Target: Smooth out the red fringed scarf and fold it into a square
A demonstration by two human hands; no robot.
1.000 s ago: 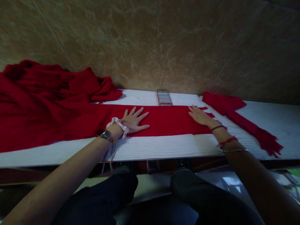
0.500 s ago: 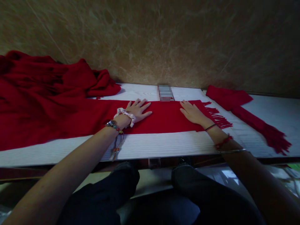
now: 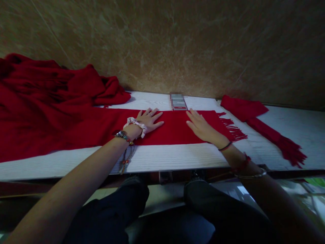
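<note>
Legible text: none. 2 pixelated spots noted: small rectangular object, far side of white tabletop, markings unreadable; dark item at near edge, likewise unreadable.

Wall: brown and marbled, crossed at upper left by a pale seam.
Table: white, wood-grained, running lengthwise along the wall.
Floor: pale, glossy, with bright reflections toward the right.
Light: dim, weaker toward the upper right.

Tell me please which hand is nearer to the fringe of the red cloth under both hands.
Right. The right hand is on the red cloth, beside its fringe; the left hand is on it too, farther from the fringe.
</note>
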